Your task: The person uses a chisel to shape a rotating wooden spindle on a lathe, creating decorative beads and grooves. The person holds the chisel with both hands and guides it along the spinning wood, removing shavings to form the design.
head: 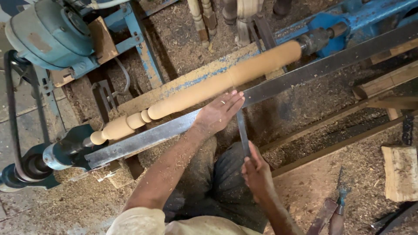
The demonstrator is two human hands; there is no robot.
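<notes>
sawdust covers the floor [305, 187] all around a blue lathe [52, 39], which carries a long pale wooden spindle [209, 89] between its two ends. just below the spindle runs a flat steel tool rest [143, 139], parallel to it. the left hand [217, 114] lies flat on the rest, fingers together and stretched out, their tips touching the spindle near its middle. the right hand [257, 174], below the rest, is closed around the lower end of a narrow metal chisel [242, 132]; the blade crosses the rest beside the left hand and reaches the spindle. beyond the spindle stand finished turned legs [202, 19]. a wood block [400, 172] lies well right of the right hand.
</notes>
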